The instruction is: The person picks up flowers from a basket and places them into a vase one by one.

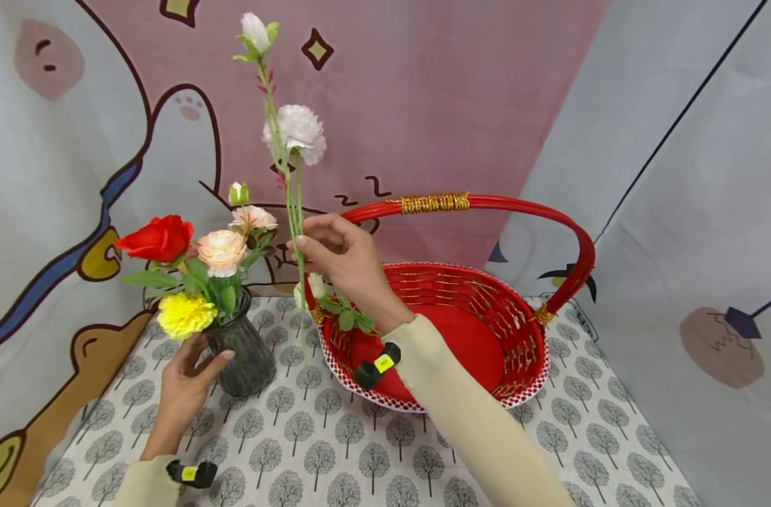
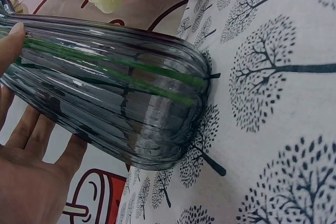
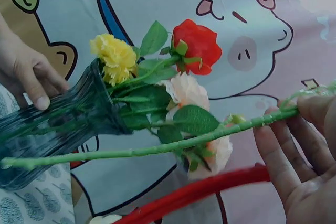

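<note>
My right hand pinches the green stem of a white artificial carnation between thumb and fingertips. A white bud rises above the bloom. In the right wrist view the bare lower stem crosses in front of the vase. My left hand grips the ribbed smoky glass vase with thumb and fingers around its side. The vase stands on the cloth, slightly tilted in the head view. A red rose, a yellow carnation and pale pink flowers fill it. Green stems show through the glass.
Right of the vase sits a red woven basket with a tall arched handle. A white rose with green leaves lies over its left rim. The table wears a tree-print cloth; a cartoon curtain hangs behind.
</note>
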Demonstrator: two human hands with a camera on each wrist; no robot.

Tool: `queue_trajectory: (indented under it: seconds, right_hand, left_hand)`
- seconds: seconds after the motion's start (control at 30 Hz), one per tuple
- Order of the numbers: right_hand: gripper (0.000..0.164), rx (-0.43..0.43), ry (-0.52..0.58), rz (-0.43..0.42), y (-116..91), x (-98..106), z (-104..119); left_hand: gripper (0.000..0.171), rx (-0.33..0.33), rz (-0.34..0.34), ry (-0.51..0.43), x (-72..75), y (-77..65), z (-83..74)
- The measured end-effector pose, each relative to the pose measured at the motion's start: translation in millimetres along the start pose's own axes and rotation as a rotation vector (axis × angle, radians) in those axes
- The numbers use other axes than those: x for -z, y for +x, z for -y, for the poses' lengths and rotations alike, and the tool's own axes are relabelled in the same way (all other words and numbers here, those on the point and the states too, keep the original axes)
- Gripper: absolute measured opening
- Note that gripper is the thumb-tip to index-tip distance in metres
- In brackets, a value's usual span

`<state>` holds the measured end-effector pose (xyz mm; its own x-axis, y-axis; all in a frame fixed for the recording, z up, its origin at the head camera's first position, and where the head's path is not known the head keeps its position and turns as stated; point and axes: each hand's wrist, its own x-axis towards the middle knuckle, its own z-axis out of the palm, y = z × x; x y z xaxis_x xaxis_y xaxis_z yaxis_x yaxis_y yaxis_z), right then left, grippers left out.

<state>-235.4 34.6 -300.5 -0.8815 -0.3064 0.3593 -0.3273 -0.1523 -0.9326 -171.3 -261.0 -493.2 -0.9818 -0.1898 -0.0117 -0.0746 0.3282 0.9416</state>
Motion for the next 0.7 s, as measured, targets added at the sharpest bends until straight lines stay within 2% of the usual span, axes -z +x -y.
queue_trajectory:
  seconds: [0.33, 0.7]
  right_hand:
    - [0.022, 0.105, 0.012, -0.136, 21.2, -27.4, 18.1]
    - [0.019, 0.177, 0.017, -0.235, 44.0, -37.9, 29.8]
  left_hand:
    - [0.095, 0.001, 0.0, -0.01, -0.8, 0.8, 0.0]
    - [0.095, 0.014, 0.0, -0.017, -1.4, 0.2, 0.0]
